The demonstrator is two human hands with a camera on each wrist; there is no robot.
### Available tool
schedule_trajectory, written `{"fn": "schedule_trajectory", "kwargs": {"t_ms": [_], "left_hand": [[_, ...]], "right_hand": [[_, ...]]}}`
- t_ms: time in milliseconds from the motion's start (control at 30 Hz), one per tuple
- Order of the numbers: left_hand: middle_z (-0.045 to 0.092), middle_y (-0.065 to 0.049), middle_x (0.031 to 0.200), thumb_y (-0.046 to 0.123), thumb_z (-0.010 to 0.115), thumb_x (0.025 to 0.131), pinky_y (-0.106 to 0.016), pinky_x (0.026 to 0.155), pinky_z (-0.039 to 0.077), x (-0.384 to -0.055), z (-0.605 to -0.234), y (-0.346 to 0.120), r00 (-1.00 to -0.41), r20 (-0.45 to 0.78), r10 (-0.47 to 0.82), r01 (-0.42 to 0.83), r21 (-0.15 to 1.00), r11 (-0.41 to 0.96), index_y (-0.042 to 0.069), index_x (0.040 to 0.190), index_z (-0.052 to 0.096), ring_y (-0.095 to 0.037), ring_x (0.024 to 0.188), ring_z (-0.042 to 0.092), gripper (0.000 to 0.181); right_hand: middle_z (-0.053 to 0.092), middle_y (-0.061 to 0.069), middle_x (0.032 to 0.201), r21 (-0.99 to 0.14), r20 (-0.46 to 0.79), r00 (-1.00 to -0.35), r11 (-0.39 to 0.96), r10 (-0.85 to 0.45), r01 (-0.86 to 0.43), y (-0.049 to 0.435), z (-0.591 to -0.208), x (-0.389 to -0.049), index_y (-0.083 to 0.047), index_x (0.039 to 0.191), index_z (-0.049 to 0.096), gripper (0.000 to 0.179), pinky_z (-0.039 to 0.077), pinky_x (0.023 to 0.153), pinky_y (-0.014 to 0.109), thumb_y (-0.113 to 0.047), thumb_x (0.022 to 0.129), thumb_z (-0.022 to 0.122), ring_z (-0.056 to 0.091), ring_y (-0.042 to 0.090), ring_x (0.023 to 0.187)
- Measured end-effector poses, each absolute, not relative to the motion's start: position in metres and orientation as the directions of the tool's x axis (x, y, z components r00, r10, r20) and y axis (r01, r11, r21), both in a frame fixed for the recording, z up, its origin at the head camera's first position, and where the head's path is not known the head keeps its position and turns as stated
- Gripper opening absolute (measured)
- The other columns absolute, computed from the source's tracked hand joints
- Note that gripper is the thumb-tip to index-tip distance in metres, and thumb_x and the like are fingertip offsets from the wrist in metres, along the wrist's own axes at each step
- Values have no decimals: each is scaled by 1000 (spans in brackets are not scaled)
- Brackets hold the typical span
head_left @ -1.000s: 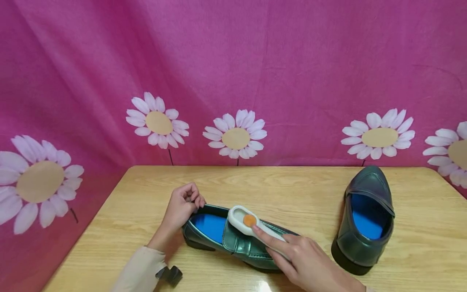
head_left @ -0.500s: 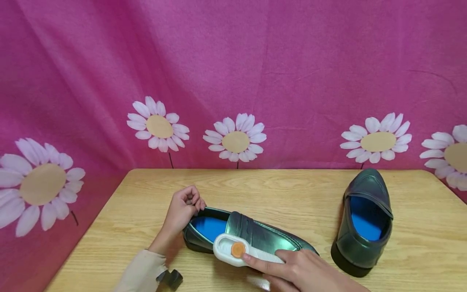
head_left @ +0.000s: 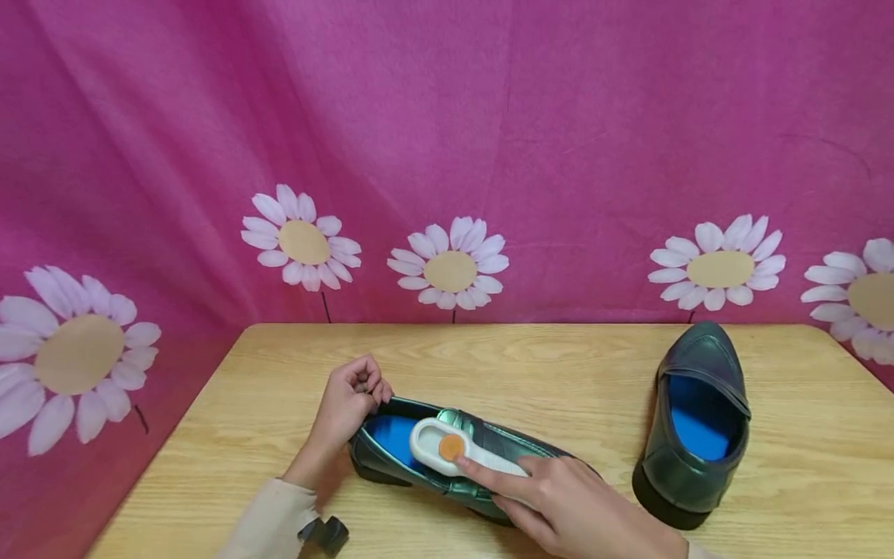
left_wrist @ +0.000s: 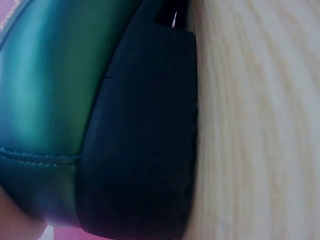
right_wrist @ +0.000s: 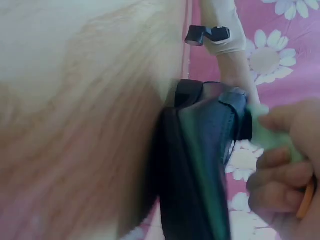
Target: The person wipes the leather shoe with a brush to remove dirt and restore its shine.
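Observation:
A dark green loafer (head_left: 499,436) with a blue insole lies on the table, its heel to the left and toe to the right. My left hand (head_left: 349,400) grips the rim at its heel with curled fingers. In my right hand (head_left: 569,497) is a white brush (head_left: 428,446) with a round orange button; the index finger lies at the button. The brush head overlaps the loafer's opening and strap, hiding its own underside. The left wrist view shows the black heel (left_wrist: 140,135) on the wood. In the right wrist view, my fingers (right_wrist: 280,175) curl round the brush handle.
A second dark green loafer (head_left: 701,435) stands at the right, toe pointing to the back. The wooden table (head_left: 559,357) ends at a pink cloth (head_left: 580,140) printed with white flowers. A black strap piece (head_left: 328,536) hangs at the left sleeve (head_left: 272,512).
The brush has gone from the loafer's upper down to its near side, then back up over the opening and strap. My left hand stays at the heel.

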State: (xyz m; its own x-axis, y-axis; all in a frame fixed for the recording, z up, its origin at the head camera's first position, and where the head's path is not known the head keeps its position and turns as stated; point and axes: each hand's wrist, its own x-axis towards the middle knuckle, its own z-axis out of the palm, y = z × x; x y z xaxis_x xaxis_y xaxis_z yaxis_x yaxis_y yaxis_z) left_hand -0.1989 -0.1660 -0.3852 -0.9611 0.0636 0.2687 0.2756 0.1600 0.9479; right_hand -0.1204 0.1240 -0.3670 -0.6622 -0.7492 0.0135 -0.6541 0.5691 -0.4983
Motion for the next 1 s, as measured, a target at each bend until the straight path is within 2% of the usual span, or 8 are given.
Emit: {"fn": "schedule_trajectory", "kwargs": {"t_ms": [200, 400, 467, 567, 667, 800, 900, 1000], "left_hand": [[45, -7, 60, -27, 33, 63, -26, 59, 45, -199, -387, -167, -961, 267, 69, 274, 951, 140, -3, 69, 37, -18, 63, 55, 25], [45, -7, 60, -28, 32, 61, -26, 58, 45, -199, -387, -168, -964, 261, 59, 266, 957, 118, -4, 68, 37, -17, 63, 54, 25], [45, -7, 60, -28, 31, 61, -27, 60, 45, -199, -387, -168, -963, 260, 67, 266, 958, 104, -5, 69, 36, -18, 63, 54, 25], [44, -7, 60, -29, 31, 61, -27, 61, 46, -199, -385, -168, -964, 256, 71, 262, 961, 87, -7, 69, 35, -18, 63, 54, 23], [44, -7, 60, -29, 32, 61, -27, 60, 45, -199, -385, -168, -962, 263, 66, 268, 959, 91, -7, 69, 36, -18, 63, 54, 23], [45, -6, 60, -28, 33, 63, -27, 60, 46, -198, -385, -167, -962, 264, 67, 270, 956, 114, -4, 69, 37, -18, 63, 55, 25], [45, -5, 60, -27, 33, 62, -27, 61, 46, -197, -385, -167, -963, 258, 73, 265, 957, 116, -3, 69, 37, -18, 63, 54, 25], [45, -6, 60, -27, 33, 63, -26, 59, 45, -198, -384, -167, -964, 258, 63, 264, 957, 120, -4, 69, 37, -18, 63, 54, 25]], "right_hand": [[47, -22, 67, -631, -43, -564, 460, -824, -625, 132, -357, -116, -40, 147, 34, 49, 45, 60, 17, -37, 101, 49, 51, -6, 69], [42, -22, 64, -667, 14, -478, 348, -878, -658, 140, -352, -118, -34, 148, 35, 48, 45, 62, 15, -33, 102, 47, 53, -8, 68], [44, -21, 68, -638, 39, -490, 356, -871, -683, 141, -352, -119, -33, 148, 36, 48, 45, 61, 16, -32, 102, 48, 51, -7, 68], [47, -20, 72, -583, 58, -561, 429, -826, -690, 141, -354, -121, -36, 147, 37, 48, 44, 59, 16, -32, 101, 51, 48, -5, 66], [43, -19, 69, -469, 134, -646, 526, -752, -709, 139, -361, -130, -39, 145, 40, 51, 39, 52, 16, -27, 98, 56, 42, -4, 58], [37, -19, 63, -395, 203, -682, 579, -703, -714, 140, -370, -139, -38, 145, 41, 54, 34, 49, 16, -23, 96, 60, 37, -4, 51], [51, -18, 75, -494, 109, -657, 533, -746, -687, 141, -368, -134, -39, 145, 40, 49, 41, 56, 16, -31, 99, 55, 44, -4, 62], [59, -17, 85, -640, -2, -595, 458, -804, -617, 142, -363, -125, -39, 146, 38, 46, 47, 65, 18, -37, 101, 48, 52, -3, 77]]}}
